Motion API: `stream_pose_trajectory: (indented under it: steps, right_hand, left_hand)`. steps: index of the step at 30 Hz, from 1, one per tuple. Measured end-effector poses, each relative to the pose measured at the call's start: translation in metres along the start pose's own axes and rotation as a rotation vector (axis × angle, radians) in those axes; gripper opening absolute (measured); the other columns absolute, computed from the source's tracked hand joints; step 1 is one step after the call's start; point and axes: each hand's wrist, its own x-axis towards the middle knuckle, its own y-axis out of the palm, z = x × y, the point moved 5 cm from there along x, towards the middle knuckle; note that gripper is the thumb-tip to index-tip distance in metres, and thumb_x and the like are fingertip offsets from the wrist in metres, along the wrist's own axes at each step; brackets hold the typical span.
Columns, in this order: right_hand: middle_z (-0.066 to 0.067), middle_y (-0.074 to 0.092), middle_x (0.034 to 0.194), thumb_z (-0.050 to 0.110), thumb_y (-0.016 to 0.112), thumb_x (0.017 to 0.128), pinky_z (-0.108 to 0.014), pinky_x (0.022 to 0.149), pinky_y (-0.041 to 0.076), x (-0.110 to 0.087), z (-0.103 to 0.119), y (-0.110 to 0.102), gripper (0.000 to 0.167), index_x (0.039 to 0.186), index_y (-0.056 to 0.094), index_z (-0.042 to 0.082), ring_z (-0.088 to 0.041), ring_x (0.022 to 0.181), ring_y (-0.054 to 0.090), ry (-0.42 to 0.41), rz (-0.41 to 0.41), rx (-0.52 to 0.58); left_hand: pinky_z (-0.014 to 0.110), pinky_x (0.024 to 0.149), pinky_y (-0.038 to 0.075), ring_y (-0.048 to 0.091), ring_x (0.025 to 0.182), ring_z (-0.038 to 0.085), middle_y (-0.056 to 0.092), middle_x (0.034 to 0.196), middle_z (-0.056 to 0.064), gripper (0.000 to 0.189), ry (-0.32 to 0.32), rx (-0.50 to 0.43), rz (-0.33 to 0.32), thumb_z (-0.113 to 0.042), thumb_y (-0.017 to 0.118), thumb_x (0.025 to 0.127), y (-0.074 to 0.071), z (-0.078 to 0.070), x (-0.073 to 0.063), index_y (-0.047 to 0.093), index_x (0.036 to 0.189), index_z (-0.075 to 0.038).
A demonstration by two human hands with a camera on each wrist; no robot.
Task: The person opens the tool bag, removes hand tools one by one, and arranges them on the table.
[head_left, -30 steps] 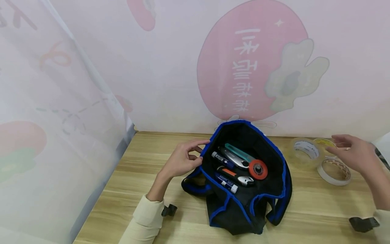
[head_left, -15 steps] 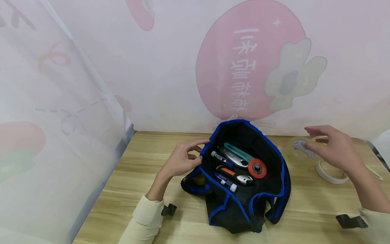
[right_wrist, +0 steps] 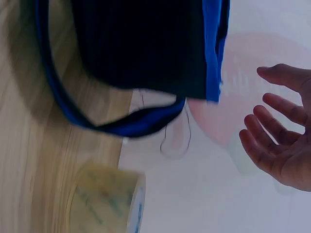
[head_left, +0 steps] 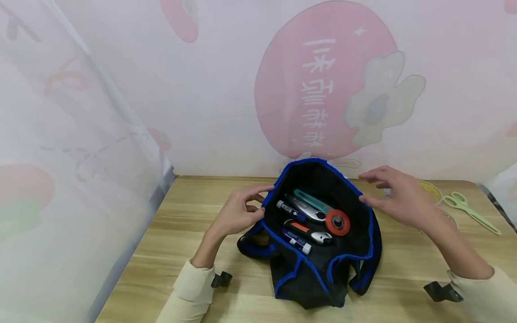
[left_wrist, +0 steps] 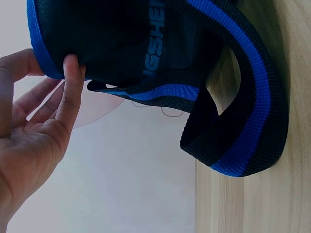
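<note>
A black tool bag (head_left: 337,186) with blue edging stands with its mouth spread wide. Its left rim is pinched between the thumb and fingers of my left hand (head_left: 238,211), as the left wrist view (left_wrist: 43,119) also shows. Inside lie a teal-handled tool, a silver box cutter (head_left: 310,210), an orange and black utility knife (head_left: 308,232), a red disc (head_left: 337,222) and blue marker pens (head_left: 296,241). My right hand (head_left: 404,197) hovers just beyond the bag's right rim, holding nothing, its fingers spread and loosely bent.
Light green scissors (head_left: 474,213) lie at the table's right, near a yellow-cored tape roll (head_left: 431,190). A clear tape roll (right_wrist: 104,199) stands beside the bag's strap (right_wrist: 131,124). A printed cloth wall (head_left: 218,112) rises behind the table.
My right hand has moved left from above the tape rolls to the bag's right rim, uncovering the scissors. My left hand stays at the left rim.
</note>
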Motion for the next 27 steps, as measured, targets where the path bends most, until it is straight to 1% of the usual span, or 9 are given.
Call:
stream_pose_trajectory:
  steps: [1, 2, 6, 8, 11, 16, 18, 22, 27]
  right_hand:
    - [-0.015, 0.072, 0.125, 0.016, 0.087, 0.09, -0.055, 0.09, 0.062, 0.002, 0.004, 0.003, 0.044, 0.131, 0.074, 0.007, -0.038, 0.108, 0.075, -0.01, 0.011, 0.007]
    - [-0.015, 0.072, 0.125, 0.018, 0.087, 0.09, -0.055, 0.089, 0.063, 0.003, 0.009, 0.005, 0.045, 0.131, 0.074, 0.008, -0.038, 0.107, 0.075, -0.016, 0.018, 0.001]
    - [-0.016, 0.072, 0.125, 0.018, 0.089, 0.088, -0.053, 0.085, 0.064, 0.008, 0.022, 0.014, 0.047, 0.131, 0.073, 0.007, -0.037, 0.103, 0.077, -0.048, 0.032, 0.007]
    - [-0.016, 0.072, 0.125, 0.018, 0.089, 0.088, -0.052, 0.083, 0.064, 0.01, 0.028, 0.019, 0.047, 0.131, 0.073, 0.007, -0.036, 0.101, 0.077, -0.068, 0.041, 0.006]
    - [-0.017, 0.072, 0.128, 0.017, 0.088, 0.089, -0.053, 0.086, 0.064, 0.016, 0.034, 0.027, 0.048, 0.133, 0.072, 0.007, -0.037, 0.104, 0.076, -0.076, 0.082, 0.028]
    - [-0.015, 0.071, 0.131, 0.017, 0.086, 0.091, -0.053, 0.093, 0.063, 0.024, 0.039, 0.046, 0.047, 0.135, 0.071, 0.007, -0.035, 0.11, 0.073, -0.064, 0.18, 0.058]
    - [-0.013, 0.071, 0.128, 0.016, 0.086, 0.09, -0.05, 0.093, 0.063, 0.026, 0.041, 0.054, 0.047, 0.134, 0.072, 0.007, -0.032, 0.109, 0.073, -0.072, 0.208, 0.057]
    - [-0.009, 0.072, 0.124, 0.016, 0.088, 0.088, -0.045, 0.088, 0.063, 0.029, 0.044, 0.067, 0.046, 0.131, 0.074, 0.008, -0.025, 0.106, 0.072, -0.085, 0.235, 0.05]
    - [-0.007, 0.072, 0.121, 0.014, 0.088, 0.087, -0.032, 0.076, 0.058, 0.033, 0.045, 0.083, 0.044, 0.129, 0.075, 0.007, -0.022, 0.104, 0.069, -0.093, 0.271, 0.088]
  left_hand:
    - [0.025, 0.069, 0.06, 0.074, 0.108, 0.023, 0.067, 0.148, 0.006, 0.061, 0.0, -0.002, -0.001, 0.006, 0.065, 0.091, 0.0, 0.0, 0.0, 0.065, 0.148, -0.014]
    - [0.026, 0.07, 0.061, 0.074, 0.108, 0.023, 0.067, 0.148, 0.006, 0.061, 0.0, -0.002, -0.002, 0.006, 0.065, 0.091, 0.0, 0.0, -0.001, 0.065, 0.148, -0.014]
    - [0.027, 0.075, 0.064, 0.074, 0.109, 0.024, 0.067, 0.147, 0.007, 0.061, 0.0, -0.014, 0.0, 0.006, 0.065, 0.091, 0.0, 0.0, -0.001, 0.066, 0.148, -0.013]
    - [0.027, 0.075, 0.064, 0.073, 0.109, 0.024, 0.067, 0.146, 0.007, 0.06, -0.002, -0.018, 0.0, 0.006, 0.065, 0.091, 0.0, 0.0, -0.001, 0.066, 0.148, -0.013]
    - [0.027, 0.076, 0.064, 0.073, 0.109, 0.024, 0.068, 0.146, 0.007, 0.06, -0.002, -0.021, -0.002, 0.006, 0.065, 0.091, 0.0, 0.0, -0.001, 0.066, 0.148, -0.013]
    - [0.027, 0.076, 0.064, 0.073, 0.109, 0.024, 0.067, 0.146, 0.007, 0.06, 0.002, -0.018, -0.003, 0.006, 0.065, 0.091, 0.0, 0.0, -0.001, 0.066, 0.148, -0.013]
    - [0.027, 0.076, 0.064, 0.074, 0.109, 0.024, 0.067, 0.146, 0.007, 0.06, 0.003, -0.018, -0.003, 0.007, 0.065, 0.091, 0.0, -0.001, -0.001, 0.066, 0.148, -0.013]
    - [0.028, 0.077, 0.065, 0.073, 0.108, 0.024, 0.067, 0.146, 0.007, 0.06, -0.001, -0.019, -0.004, 0.006, 0.066, 0.091, 0.0, -0.001, -0.002, 0.066, 0.147, -0.013]
    - [0.028, 0.078, 0.065, 0.073, 0.109, 0.024, 0.067, 0.147, 0.006, 0.06, -0.008, -0.021, -0.004, 0.006, 0.066, 0.091, -0.001, -0.001, -0.002, 0.066, 0.148, -0.013]
